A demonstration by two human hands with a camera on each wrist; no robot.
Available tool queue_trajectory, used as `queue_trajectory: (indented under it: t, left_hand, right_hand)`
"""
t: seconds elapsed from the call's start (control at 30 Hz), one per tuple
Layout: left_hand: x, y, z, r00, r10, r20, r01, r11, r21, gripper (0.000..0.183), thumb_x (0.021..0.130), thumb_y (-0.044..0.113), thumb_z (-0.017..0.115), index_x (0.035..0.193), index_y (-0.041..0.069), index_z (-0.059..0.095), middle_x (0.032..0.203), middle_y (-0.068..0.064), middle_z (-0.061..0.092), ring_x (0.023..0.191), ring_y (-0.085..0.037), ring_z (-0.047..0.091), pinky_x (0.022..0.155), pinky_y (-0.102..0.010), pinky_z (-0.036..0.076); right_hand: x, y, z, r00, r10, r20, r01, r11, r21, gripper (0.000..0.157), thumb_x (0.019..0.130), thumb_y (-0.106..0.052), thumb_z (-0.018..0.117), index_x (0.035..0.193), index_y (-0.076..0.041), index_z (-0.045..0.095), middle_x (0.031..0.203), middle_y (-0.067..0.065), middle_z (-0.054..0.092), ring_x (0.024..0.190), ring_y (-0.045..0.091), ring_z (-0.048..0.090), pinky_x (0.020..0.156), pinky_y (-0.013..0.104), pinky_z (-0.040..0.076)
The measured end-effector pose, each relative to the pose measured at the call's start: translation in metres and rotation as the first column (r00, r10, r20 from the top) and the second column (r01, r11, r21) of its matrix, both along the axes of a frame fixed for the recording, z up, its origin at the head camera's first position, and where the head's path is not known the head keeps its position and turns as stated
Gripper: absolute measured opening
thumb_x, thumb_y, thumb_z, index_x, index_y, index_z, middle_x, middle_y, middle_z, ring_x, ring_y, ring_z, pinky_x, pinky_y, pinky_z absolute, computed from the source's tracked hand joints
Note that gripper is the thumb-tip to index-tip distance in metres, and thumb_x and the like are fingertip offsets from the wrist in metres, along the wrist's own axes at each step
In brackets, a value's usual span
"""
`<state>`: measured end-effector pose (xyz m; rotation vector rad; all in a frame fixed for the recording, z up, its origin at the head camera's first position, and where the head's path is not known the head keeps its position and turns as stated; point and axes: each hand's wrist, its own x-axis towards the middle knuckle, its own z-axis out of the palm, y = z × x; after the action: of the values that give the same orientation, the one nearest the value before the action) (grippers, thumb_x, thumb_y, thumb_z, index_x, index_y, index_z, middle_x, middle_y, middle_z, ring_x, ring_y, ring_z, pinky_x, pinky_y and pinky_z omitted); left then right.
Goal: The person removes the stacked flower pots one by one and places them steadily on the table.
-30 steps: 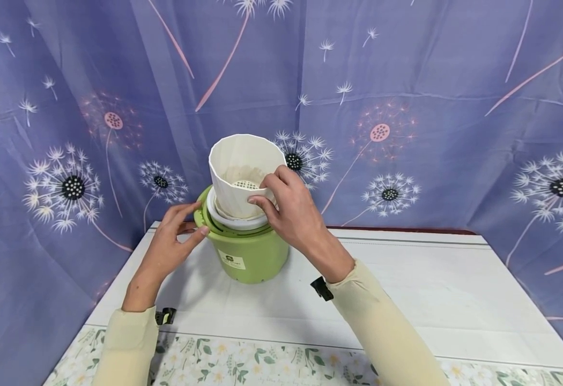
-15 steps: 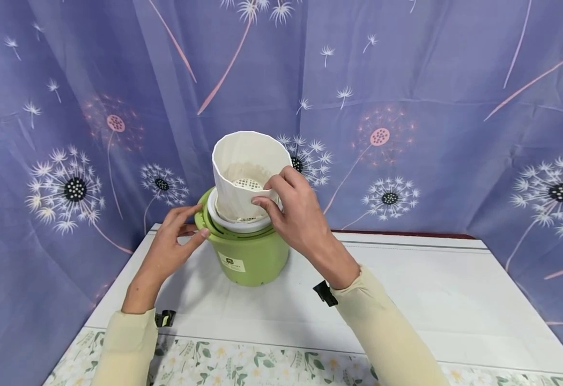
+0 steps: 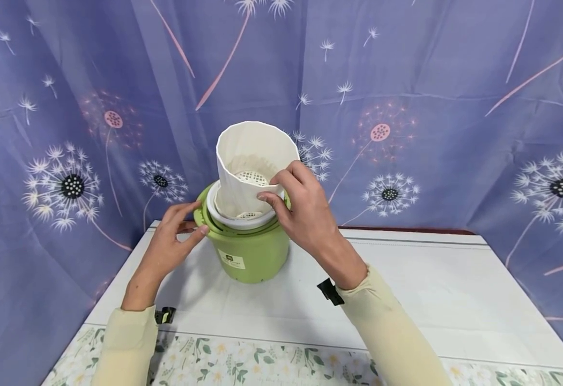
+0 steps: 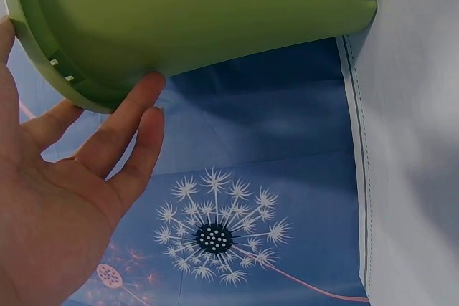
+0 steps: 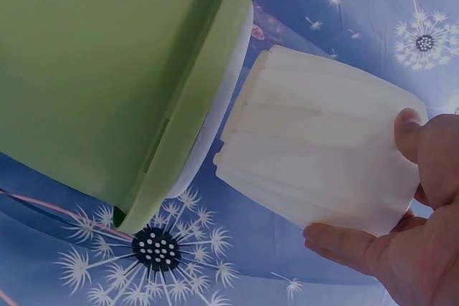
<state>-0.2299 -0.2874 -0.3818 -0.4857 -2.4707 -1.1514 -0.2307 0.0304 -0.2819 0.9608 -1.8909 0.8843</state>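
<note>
In the head view a white, ribbed plastic flower pot (image 3: 243, 193) with a perforated bottom stands tilted above the nested pots. My right hand (image 3: 305, 206) pinches its near rim, thumb outside and fingers inside; in the right wrist view this pot (image 5: 315, 134) appears apart from the pots beneath. Below it, the rim of another white pot (image 3: 235, 222) sits inside a green flower pot (image 3: 257, 257) with a small label. My left hand (image 3: 170, 238) touches the green pot's left rim with spread, fairly straight fingers. In the left wrist view, fingertips (image 4: 149, 85) touch its side.
The pots stand on a white table cover (image 3: 407, 284) with a floral front band (image 3: 243, 359). A purple dandelion-print curtain (image 3: 436, 161) hangs close behind and at both sides. Each wrist wears a black strap piece (image 3: 331, 292).
My right hand has lifted the white pot a little and moved it right, showing more of the white pot below. My left hand has stayed at the green rim.
</note>
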Motion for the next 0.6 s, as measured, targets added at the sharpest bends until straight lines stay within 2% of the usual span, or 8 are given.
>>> queue_trajectory:
  t: [0.4,0.6]
  left_hand:
    - [-0.0009,-0.0005,-0.0013,1.000,0.003,-0.012,-0.003,1.000,-0.014,0.064,0.105,0.025,0.072,0.163,0.013,0.045,0.153,-0.016,0.044,0.116,-0.034,0.070,0.103,-0.042,0.055]
    - [-0.0007,-0.0006,-0.0010,1.000,-0.008,-0.011,0.008,1.000,-0.003,0.063,0.105,0.022,0.071,0.162,0.012,0.046,0.152,-0.015,0.045,0.116,-0.035,0.069,0.102,-0.047,0.055]
  right_hand:
    - [0.0047,0.0058,-0.0004,1.000,0.010,-0.006,-0.010,1.000,-0.029,0.028,0.090,-0.021,0.085,0.098,-0.001,0.068,0.096,0.011,0.057,0.085,0.026,0.055,0.079,0.039,0.048]
    - [0.0086,0.0099,0.0001,1.000,-0.005,-0.002,0.005,1.000,-0.029,0.026,0.092,-0.022,0.084,0.098,-0.002,0.068,0.098,0.010,0.058,0.089,0.026,0.055,0.081,0.039,0.048]
